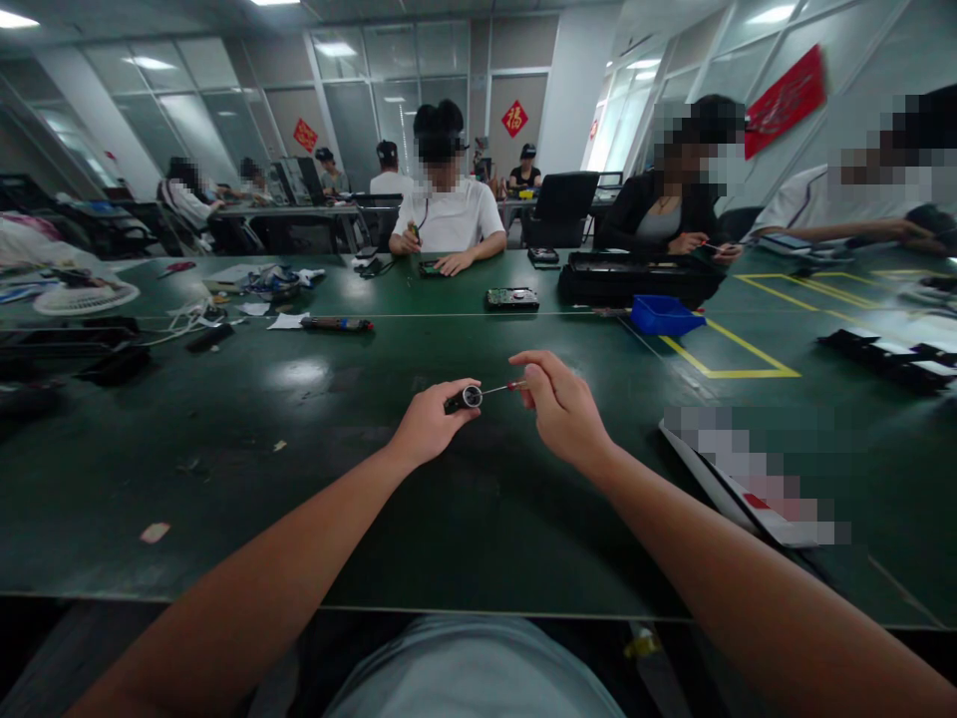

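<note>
My left hand (432, 423) is closed around a small black cylindrical part (465, 399), whose round, silver-rimmed end faces to the right. What the part belongs to cannot be made out. In my right hand (557, 404) is a thin screwdriver (513, 386) with a red section on its handle, pinched between thumb and fingers. Its metal shaft points left, and the tip reaches the rim of the round end; whether it sits inside is too small to tell. Both hands are just above the green table (478, 519).
A hard drive (512, 298) and a blue bin (665, 315) lie beyond my hands. A tool with a dark handle (338, 324), cables (190, 317) and a white fan grille (86, 296) are left. A pale panel (718, 479) lies right. A person (449, 214) works opposite.
</note>
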### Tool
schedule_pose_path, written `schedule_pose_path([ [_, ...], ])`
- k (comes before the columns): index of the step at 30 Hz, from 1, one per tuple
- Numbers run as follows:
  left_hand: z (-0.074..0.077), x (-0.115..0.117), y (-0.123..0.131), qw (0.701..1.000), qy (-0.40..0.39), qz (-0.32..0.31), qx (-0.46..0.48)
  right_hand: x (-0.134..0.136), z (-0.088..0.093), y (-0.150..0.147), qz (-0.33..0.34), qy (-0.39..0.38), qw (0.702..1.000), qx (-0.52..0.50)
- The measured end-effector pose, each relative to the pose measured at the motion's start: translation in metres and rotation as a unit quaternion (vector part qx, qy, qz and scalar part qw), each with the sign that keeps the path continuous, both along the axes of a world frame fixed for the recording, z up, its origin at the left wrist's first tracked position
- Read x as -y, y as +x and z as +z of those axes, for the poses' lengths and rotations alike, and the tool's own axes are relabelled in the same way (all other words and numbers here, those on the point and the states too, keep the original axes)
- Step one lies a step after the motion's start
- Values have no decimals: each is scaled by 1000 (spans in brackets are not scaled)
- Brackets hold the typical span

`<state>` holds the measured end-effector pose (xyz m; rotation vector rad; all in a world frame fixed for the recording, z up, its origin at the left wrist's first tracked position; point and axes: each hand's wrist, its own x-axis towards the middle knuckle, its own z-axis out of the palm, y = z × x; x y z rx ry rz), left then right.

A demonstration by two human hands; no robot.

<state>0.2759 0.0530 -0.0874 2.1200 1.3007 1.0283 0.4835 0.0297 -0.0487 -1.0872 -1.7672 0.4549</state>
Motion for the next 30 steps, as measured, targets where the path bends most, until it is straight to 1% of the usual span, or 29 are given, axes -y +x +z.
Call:
schedule_pose_path([
  [4, 0, -1, -1, 1000, 1, 9, -3, -1, -2, 0, 14, -18, 1000, -21],
  [9, 1, 0, -1, 1000, -2, -3, -14, 1, -1, -2, 3, -13, 1000, -4],
  [12, 2, 2, 0, 1000, -2, -2, -20, 1, -1, -4, 12, -9, 998, -67],
  [14, 2, 3, 0, 1000, 1, -1, -28, -1, -1, -5, 21, -21, 992, -119],
  [17, 2, 3, 2, 999, 8, -2, -40, -7, -4, -6, 27, -50, 985, -165],
  [19, 2, 2, 2, 999, 8, -1, -43, -13, -9, -6, 24, -75, 975, -207],
  [21, 3, 0, 1, 999, 9, -3, -40, -20, -14, -5, 22, -107, 959, -262],
  [24, 4, -2, -1, 999, 19, -20, -31, -29, -21, -2, 29, -199, 917, -344],
  [25, 4, -2, -1, 999, 23, -26, -29, -31, -22, -1, 46, -237, 904, -353],
  [26, 5, -2, -2, 999, 26, -30, -30, -33, -23, 0, 55, -258, 897, -354],
  [28, 5, -2, -2, 998, 30, -34, -35, -34, -23, 1, 49, -254, 898, -357],
  [30, 6, -1, -1, 998, 28, -34, -43, -31, -21, 0, 24, -215, 912, -350],
])
